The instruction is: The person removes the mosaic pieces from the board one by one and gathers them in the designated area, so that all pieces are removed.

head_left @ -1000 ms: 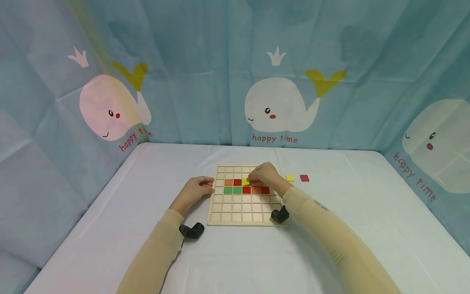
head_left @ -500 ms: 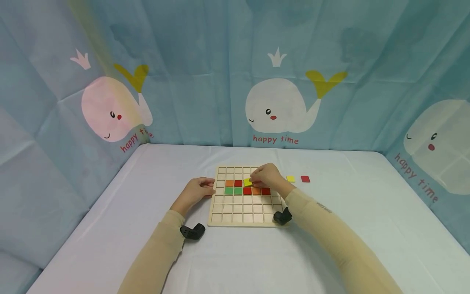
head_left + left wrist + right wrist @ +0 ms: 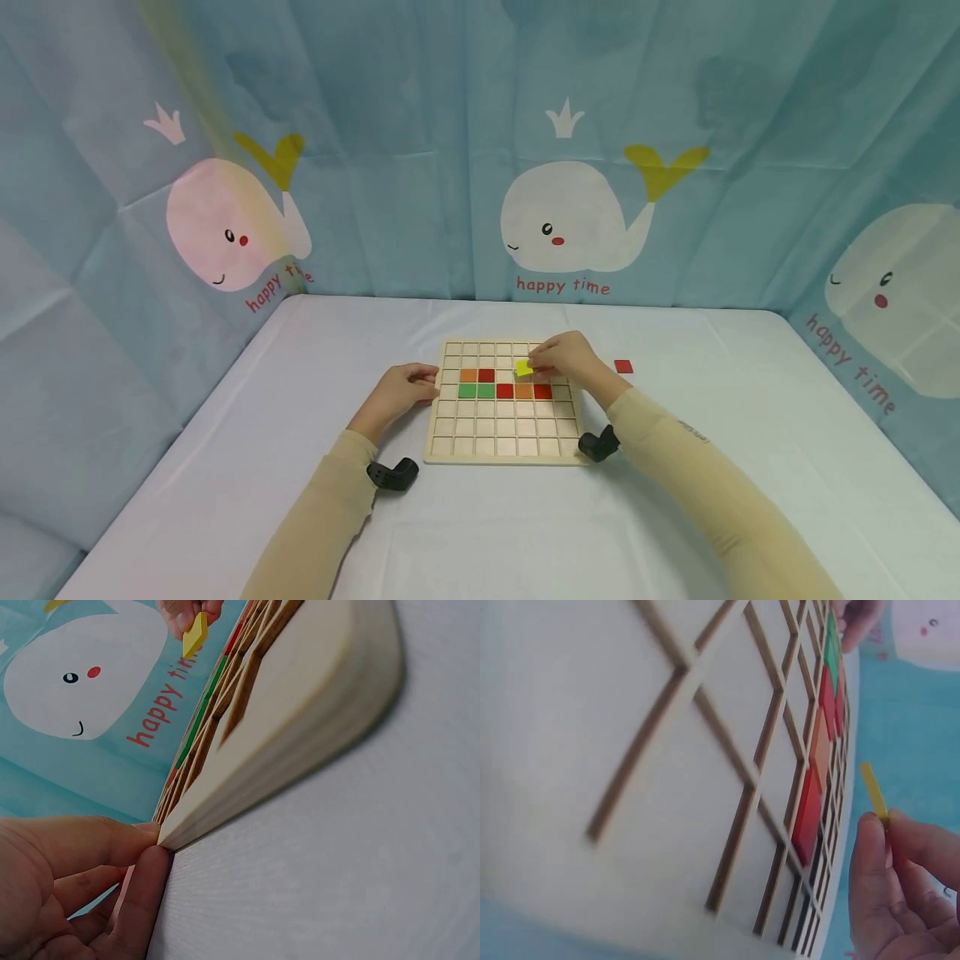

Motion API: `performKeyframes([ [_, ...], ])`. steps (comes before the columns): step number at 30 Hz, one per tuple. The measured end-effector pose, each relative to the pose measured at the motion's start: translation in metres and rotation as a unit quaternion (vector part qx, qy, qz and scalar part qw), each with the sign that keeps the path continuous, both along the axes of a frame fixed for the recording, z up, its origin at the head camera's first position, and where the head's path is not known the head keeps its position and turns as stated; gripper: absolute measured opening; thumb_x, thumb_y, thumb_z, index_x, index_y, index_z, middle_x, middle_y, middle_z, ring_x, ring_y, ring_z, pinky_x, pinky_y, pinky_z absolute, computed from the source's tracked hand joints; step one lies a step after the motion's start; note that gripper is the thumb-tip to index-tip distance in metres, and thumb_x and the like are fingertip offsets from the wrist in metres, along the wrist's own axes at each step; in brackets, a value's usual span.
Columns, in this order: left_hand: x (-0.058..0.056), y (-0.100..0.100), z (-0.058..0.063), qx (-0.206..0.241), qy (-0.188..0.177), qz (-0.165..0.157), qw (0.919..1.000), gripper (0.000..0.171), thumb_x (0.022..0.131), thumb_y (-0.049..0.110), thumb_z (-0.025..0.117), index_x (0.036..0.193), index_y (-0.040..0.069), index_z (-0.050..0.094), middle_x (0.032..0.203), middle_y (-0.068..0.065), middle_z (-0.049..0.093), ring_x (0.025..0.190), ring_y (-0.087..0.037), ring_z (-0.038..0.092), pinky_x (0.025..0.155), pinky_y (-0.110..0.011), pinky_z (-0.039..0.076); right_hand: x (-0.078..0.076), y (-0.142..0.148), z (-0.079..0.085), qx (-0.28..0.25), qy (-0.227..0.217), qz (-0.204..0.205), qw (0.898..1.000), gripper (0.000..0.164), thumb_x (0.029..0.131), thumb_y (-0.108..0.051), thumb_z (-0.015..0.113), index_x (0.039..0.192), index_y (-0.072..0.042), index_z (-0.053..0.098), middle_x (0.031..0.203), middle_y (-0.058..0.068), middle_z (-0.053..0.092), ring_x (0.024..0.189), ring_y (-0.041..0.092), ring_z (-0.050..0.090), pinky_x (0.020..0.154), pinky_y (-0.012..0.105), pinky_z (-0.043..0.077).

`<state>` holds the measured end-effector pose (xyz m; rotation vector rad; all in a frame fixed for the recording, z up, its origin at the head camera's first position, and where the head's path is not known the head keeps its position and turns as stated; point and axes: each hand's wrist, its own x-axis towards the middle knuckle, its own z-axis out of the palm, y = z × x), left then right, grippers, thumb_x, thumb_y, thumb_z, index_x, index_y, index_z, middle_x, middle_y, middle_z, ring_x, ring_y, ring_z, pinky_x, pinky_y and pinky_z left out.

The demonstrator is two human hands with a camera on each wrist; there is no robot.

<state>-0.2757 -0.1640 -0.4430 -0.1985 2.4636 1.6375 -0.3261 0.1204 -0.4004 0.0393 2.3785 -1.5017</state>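
A wooden grid board point(image 3: 486, 427) lies on the table in the head view. My left hand point(image 3: 396, 393) pinches its left edge between thumb and finger, as the left wrist view shows close up. Over the board's upper right part, my right hand point(image 3: 567, 359) holds a yellow square tile point(image 3: 523, 368) by its edge; the right wrist view shows the tile point(image 3: 874, 793) raised off the board. In the grid sit an orange tile point(image 3: 468, 376) and a dark red tile point(image 3: 486, 376). Below them runs a row of green tiles point(image 3: 467, 391), red tiles point(image 3: 505, 391) and an orange one.
A loose red tile point(image 3: 623, 367) lies on the white tabletop point(image 3: 480, 533) right of the board. Another yellow tile beside it is almost wholly hidden by my right wrist. A blue curtain point(image 3: 390, 225) with printed whales stands behind the table.
My right hand has lifted the yellow tile from its place beside the dark red tile and carried it to the right. My left hand has stayed at the board's edge.
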Motion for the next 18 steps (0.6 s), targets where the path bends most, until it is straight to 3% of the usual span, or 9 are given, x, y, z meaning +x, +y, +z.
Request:
performKeyframes([
  [18, -0.001, 0.000, -0.002, 0.005, -0.001, 0.001, 1.0000, 0.046, 0.090, 0.003, 0.068, 0.135, 0.003, 0.059, 0.114, -0.013, 0.064, 0.096, -0.016, 0.062, 0.080, -0.024, 0.058, 0.000, 0.035, 0.007, 0.019, -0.009, -0.038, 0.999, 0.028, 0.092, -0.014, 0.071, 0.114, 0.004, 0.072, 0.112, 0.015, 0.073, 0.074, 0.008, 0.071, 0.082, 0.028, 0.061],
])
